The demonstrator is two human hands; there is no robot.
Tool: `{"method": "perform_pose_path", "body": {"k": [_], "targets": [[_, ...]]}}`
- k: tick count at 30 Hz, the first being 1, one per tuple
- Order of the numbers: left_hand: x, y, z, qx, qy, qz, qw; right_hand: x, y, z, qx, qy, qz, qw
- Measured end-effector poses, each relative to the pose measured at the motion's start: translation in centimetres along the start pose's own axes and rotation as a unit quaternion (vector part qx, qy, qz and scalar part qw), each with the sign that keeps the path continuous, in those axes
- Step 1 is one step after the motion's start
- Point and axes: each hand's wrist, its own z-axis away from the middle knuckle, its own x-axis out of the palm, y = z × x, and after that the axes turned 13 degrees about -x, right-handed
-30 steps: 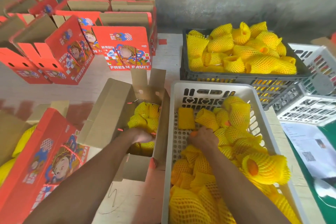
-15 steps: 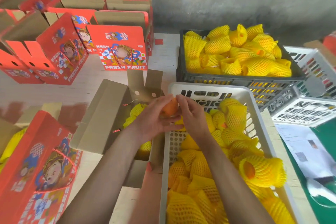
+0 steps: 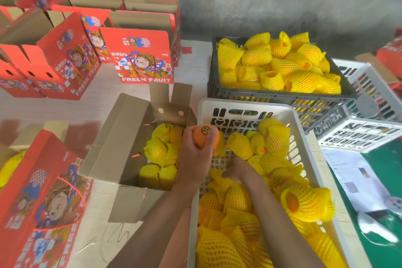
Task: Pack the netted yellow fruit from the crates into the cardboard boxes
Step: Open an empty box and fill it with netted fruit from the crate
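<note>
Gripping a bare orange (image 3: pixel 205 136), left hand (image 3: pixel 193 156); right hand (image 3: pixel 239 169) seemingly pinching netting in white crate (image 3: pixel 304 137).

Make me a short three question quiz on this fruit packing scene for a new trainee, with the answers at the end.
1. True or false: the orange gripped in the left hand wears a yellow net.
2. Multiple choice: the right hand is reaching into A) the open cardboard box, B) the white crate, C) the dark crate.
3. Fill in: the English words printed on the red boxes are "FRESH ____".

Key
1. False; it is bare, with a round sticker on top.
2. B.
3. FRUIT.
</note>
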Motion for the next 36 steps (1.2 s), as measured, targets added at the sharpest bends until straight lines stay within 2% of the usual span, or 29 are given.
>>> {"method": "perform_pose_path", "body": {"k": [2, 4, 6, 8, 10, 12, 15, 17, 21, 24, 27, 31, 36], "targets": [[0.0, -0.3, -0.1, 0.022, 0.008, -0.05, 0.998, -0.6, 0.4, 0.3, -0.03, -0.036, -0.034, 0.998], [0.0, -0.5, -0.2, 0.048, 0.022, -0.107, 0.993, -0.4, 0.7, 0.8, -0.044, -0.066, -0.015, 0.997], [0.0, -0.6, -0.2, 0.061, 0.03, -0.144, 0.987, 0.0, 1.0, 1.1, -0.039, -0.036, -0.012, 0.999], [0.0, -0.3, 0.0, 0.047, 0.02, -0.14, 0.989, -0.1, 0.8, 1.3, -0.032, 0.039, -0.039, 0.998], [-0.2, 0.4, 0.3, -0.001, -0.01, -0.083, 0.996, -0.4, 0.4, 1.6, -0.044, 0.12, -0.073, 0.989], [-0.6, 1.3, 0.4, -0.064, -0.043, 0.009, 0.997, -1.1, -0.2, 2.2, -0.091, 0.201, -0.149, 0.964], [-1.6, 2.5, 0.3, -0.193, -0.082, 0.15, 0.966, -2.6, -2.2, 3.8, -0.193, 0.278, -0.296, 0.893], [-2.0, 3.2, 0.9, -0.234, -0.107, 0.217, 0.942, -3.3, -3.8, 5.2, -0.258, 0.323, -0.334, 0.847], [-2.4, 4.1, 2.2, -0.212, -0.148, 0.297, 0.919, -2.9, -5.4, 7.5, -0.333, 0.419, -0.123, 0.836], [-3.0, 5.2, 2.7, -0.226, -0.188, 0.321, 0.9, -2.9, -5.7, 8.9, -0.347, 0.422, -0.191, 0.816], [-3.3, 5.7, 2.9, -0.241, -0.209, 0.316, 0.893, -3.1, -5.3, 9.6, -0.333, 0.417, -0.225, 0.815], [-3.6, 5.7, 3.2, -0.27, -0.245, 0.32, 0.874, -2.8, -4.8, 10.4, -0.322, 0.436, -0.175, 0.822], [-3.4, 5.3, 4.1, -0.29, -0.315, 0.251, 0.868, -2.1, -5.5, 11.0, -0.288, 0.459, -0.074, 0.838]]}}
